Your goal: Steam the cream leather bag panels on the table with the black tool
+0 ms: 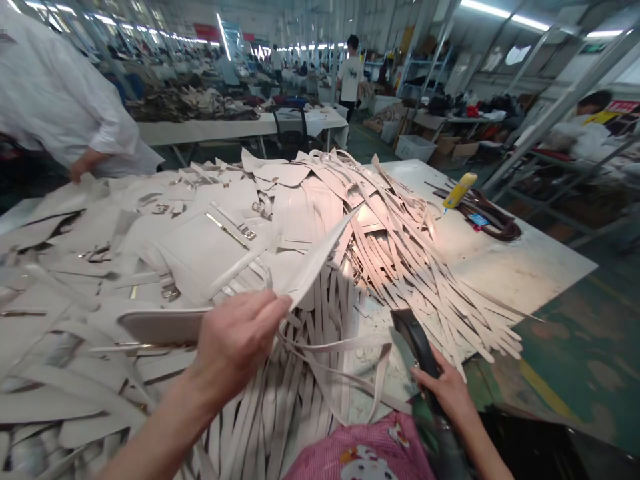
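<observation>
My left hand (235,340) is closed in a pinch on the corner of a pale leather panel (313,263), lifting it above a big heap of pale leather straps (410,267) and bag panels with metal buckles (200,247). My right hand (447,390) is wrapped round the black handle of a dark tool (415,340) near the table's front edge, just right of the strap heap. The tool's working end is partly hidden.
A white worktable (525,267) carries the heap; a yellow-capped bottle (460,190) and dark straps (495,223) lie at its far right. A person in white (55,100) leans over at the left. Further tables, people and metal racks fill the hall. Green floor lies to the right.
</observation>
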A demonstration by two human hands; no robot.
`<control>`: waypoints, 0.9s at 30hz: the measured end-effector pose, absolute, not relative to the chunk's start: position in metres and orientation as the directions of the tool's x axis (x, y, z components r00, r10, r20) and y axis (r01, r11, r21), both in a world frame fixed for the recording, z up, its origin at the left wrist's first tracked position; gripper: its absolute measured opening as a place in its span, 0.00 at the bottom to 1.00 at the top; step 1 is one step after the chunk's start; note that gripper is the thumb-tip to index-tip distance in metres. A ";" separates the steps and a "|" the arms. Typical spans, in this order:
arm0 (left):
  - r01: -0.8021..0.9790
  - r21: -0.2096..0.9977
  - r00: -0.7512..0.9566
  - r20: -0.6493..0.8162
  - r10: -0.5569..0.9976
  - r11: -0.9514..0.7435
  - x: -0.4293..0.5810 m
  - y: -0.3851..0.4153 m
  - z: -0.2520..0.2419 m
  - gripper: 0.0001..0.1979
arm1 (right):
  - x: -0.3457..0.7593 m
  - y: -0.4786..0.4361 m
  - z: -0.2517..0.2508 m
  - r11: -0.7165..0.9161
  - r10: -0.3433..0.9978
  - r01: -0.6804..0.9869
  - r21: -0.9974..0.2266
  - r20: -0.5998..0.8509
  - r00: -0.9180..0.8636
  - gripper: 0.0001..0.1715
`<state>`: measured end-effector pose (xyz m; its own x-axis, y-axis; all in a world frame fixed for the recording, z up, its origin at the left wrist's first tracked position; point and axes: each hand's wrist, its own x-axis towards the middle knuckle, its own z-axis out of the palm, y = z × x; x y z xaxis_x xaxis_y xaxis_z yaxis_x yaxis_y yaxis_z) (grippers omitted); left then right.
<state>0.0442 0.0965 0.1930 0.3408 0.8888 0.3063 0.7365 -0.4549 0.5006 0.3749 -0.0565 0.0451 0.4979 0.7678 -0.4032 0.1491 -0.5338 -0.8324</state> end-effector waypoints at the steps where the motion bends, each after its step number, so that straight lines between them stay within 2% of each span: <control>1: 0.731 0.417 0.475 0.255 0.842 -0.539 0.055 0.091 0.196 0.12 | 0.377 -0.061 0.046 -0.547 0.743 0.125 -0.828 -0.410 0.529 0.49; 3: 0.660 0.264 0.725 0.023 0.689 -0.703 0.080 0.078 0.177 0.13 | 0.381 -0.070 0.046 -0.561 0.689 0.069 -0.825 -0.420 0.591 0.51; 4: 0.634 0.229 0.769 -0.080 0.635 -0.739 0.093 0.070 0.158 0.13 | 0.383 -0.075 0.045 -0.560 0.667 0.043 -0.827 -0.419 0.617 0.52; 6: 0.630 0.203 0.774 -0.242 0.585 -0.749 0.114 0.056 0.108 0.14 | 0.388 -0.087 0.042 -0.558 0.635 0.011 -0.830 -0.419 0.649 0.52; 8: 0.670 0.212 0.735 -0.321 0.597 -0.711 0.122 0.043 0.059 0.16 | 0.393 -0.102 0.040 -0.584 0.608 0.001 -0.811 -0.437 0.663 0.50; 10: 0.697 0.237 0.715 -0.289 0.636 -0.676 0.115 0.031 0.023 0.20 | 0.395 -0.115 0.039 -0.635 0.601 0.029 -0.772 -0.469 0.647 0.50; 12: 0.712 0.261 0.701 -0.221 0.678 -0.652 0.097 0.024 0.003 0.28 | 0.393 -0.124 0.039 -0.648 0.652 0.099 -0.755 -0.484 0.583 0.50; 15: 0.723 0.313 0.682 -0.180 0.709 -0.616 0.067 0.025 -0.006 0.37 | 0.378 -0.121 0.040 -0.537 0.818 0.213 -0.816 -0.441 0.370 0.45; 17: 0.711 0.369 0.689 -0.191 0.700 -0.599 0.055 0.031 -0.007 0.38 | 0.360 -0.110 0.040 -0.474 0.877 0.247 -0.845 -0.429 0.216 0.42; 20: 0.689 0.443 0.703 -0.219 0.676 -0.573 0.049 0.039 -0.008 0.38 | 0.332 -0.087 0.043 -0.457 0.884 0.282 -0.843 -0.466 0.039 0.42; 24: 0.664 0.542 0.698 -0.202 0.687 -0.515 0.047 0.041 -0.009 0.43 | 0.307 -0.057 0.049 -0.468 0.839 0.258 -0.845 -0.517 -0.170 0.43; 27: 0.642 0.598 0.695 -0.188 0.694 -0.480 0.044 0.039 -0.011 0.45 | 0.298 -0.038 0.049 -0.503 0.797 0.241 -0.830 -0.554 -0.241 0.43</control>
<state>0.0445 0.0388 -0.0107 0.6948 0.6941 -0.1882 0.6417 -0.4802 0.5980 0.2978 -0.0380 0.0489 -0.2411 0.7971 -0.5536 0.2410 -0.5033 -0.8298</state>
